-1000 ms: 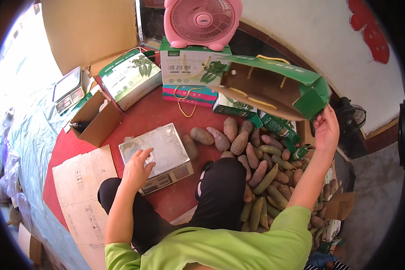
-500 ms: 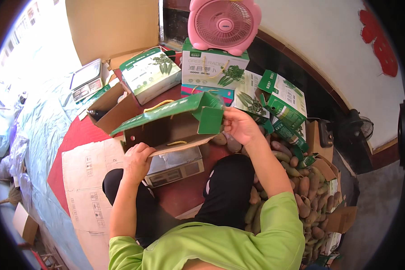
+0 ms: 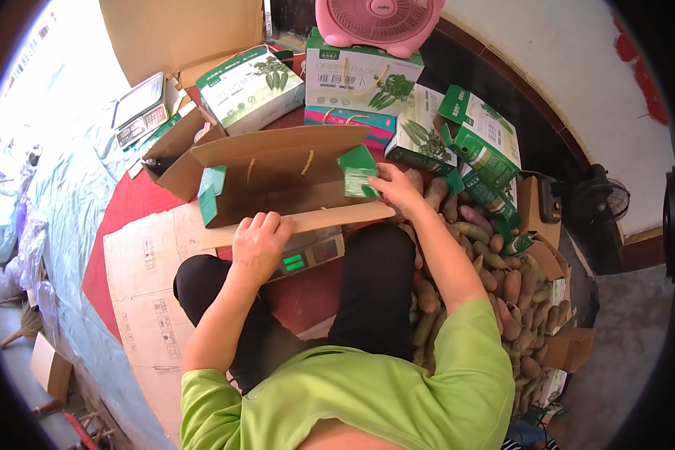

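Note:
In front of me an open cardboard box shows its brown inside, with yellow cord handles and green end flaps. My left hand grips the long near flap from above. At the box's right end my right hand holds the small green side flap between thumb and fingers. Below the box, partly covered by it, is a grey weighing scale with a lit green display. It sits between my knees.
A pile of long green and reddish radishes lies on my right. Printed boxes stand at the back, one under a pink fan. Another scale is at far left. Flattened cardboard lies on the left.
The box has tipped so its opening faces up toward me, and its far flap has swung back. My left hand has moved right along the near flap. The lower scale's green display now shows.

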`<state>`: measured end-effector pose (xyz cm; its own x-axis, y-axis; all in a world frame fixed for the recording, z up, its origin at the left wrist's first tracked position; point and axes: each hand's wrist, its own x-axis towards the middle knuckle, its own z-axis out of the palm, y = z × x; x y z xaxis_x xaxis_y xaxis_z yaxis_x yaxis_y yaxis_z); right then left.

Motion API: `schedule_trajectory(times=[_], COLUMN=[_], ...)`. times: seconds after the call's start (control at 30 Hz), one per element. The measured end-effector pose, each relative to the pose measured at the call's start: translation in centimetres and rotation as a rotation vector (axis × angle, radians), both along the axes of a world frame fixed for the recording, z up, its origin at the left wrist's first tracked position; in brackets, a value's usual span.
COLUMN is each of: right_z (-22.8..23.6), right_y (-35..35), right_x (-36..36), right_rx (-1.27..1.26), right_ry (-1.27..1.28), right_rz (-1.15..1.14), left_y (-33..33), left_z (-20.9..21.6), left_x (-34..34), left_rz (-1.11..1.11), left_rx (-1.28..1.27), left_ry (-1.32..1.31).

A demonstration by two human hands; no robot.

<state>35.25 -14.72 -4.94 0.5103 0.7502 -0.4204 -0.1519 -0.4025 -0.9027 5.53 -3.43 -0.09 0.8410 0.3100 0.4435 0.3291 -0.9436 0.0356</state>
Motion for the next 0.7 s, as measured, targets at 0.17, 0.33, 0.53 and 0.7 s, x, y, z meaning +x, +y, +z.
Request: schedule_trajectory(times=[0.17, 0.33, 0.53, 0.7], right_z=[-4.3, -4.5, -2.3, -5.2], right_y=[-1.4, -0.1, 0.5, -2.4], right_x=[0.8, 0.9, -0.3, -0.6], right_rx=[0.076, 0.114, 0.065, 0.042], right_ry=[-0.138, -0.139, 0.005, 0.006], right_rz=[0.094, 0.092, -0.001, -0.124], left_y=[0.1, 0.8, 0.6, 0.2], left_z=[0.0, -0.4, 0.2, -0.7], left_x=[-0.2, -0.8, -1.2, -0.8], left_rz=[0.157, 0.130, 0.199, 0.221], left_rx=[-0.029, -0.023, -0.002, -0.018], left_ry=[0.046, 0.054, 0.033, 0.060])
